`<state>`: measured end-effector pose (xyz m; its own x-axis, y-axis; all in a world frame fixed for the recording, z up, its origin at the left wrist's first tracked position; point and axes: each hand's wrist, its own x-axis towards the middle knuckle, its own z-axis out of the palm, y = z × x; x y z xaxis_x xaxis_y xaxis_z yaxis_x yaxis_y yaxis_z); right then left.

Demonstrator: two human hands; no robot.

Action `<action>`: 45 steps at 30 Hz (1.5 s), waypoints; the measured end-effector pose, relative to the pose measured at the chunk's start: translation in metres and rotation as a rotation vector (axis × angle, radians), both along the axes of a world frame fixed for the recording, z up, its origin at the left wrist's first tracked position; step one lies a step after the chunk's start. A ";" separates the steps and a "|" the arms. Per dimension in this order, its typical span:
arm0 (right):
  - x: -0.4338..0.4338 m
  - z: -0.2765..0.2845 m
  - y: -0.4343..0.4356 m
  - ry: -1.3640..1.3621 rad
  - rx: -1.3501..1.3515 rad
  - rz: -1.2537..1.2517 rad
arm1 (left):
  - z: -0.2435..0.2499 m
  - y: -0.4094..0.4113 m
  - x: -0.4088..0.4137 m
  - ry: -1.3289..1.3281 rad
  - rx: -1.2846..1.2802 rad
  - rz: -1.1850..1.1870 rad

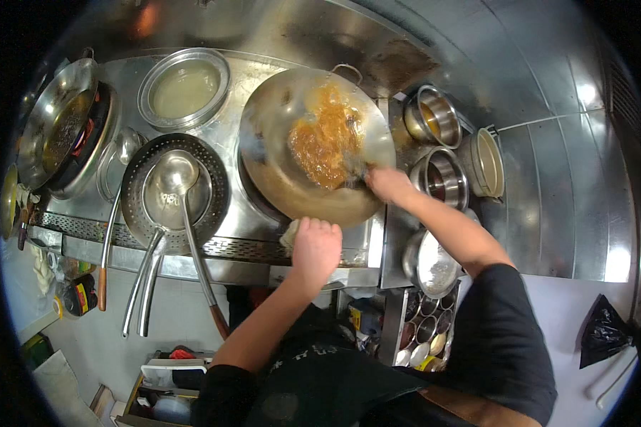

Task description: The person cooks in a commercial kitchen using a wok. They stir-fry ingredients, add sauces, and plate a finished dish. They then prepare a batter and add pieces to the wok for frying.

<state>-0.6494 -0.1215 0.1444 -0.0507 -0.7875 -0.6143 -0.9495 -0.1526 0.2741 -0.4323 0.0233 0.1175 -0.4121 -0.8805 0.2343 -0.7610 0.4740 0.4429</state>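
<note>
A large steel wok (pixel 270 187) sits tilted on the stove in front of me, with a glossy orange-brown sauce (pixel 326 141) spread over its inside. At the wok's near rim, my left hand (pixel 318 248) grips the edge through a folded pale cloth (pixel 289 239). My right hand (pixel 390 184) is over the right side of the wok, closed on a whisk-like tool (pixel 357 168) whose end is in the sauce. Motion blur hides the tool's exact form, and the fist covers its handle.
Left of the wok, a perforated strainer (pixel 133 203) holds a steel ladle (pixel 176 171); handles overhang the front edge. Behind it stands a pot of cloudy liquid (pixel 184 88). Another wok (pixel 59 133) is far left. Steel bowls (pixel 440 176) line the right, above a rack of seasoning containers (pixel 426 328).
</note>
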 end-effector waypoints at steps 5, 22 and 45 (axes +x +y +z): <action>-0.039 0.037 -0.019 0.130 0.056 0.115 | 0.010 0.003 -0.002 -0.090 0.058 -0.069; 0.086 -0.006 -0.111 -0.382 -0.343 0.054 | 0.042 -0.007 0.023 -0.009 0.052 -0.170; 0.115 0.025 -0.049 -0.552 0.105 0.306 | 0.061 -0.010 0.046 -0.069 0.117 -0.051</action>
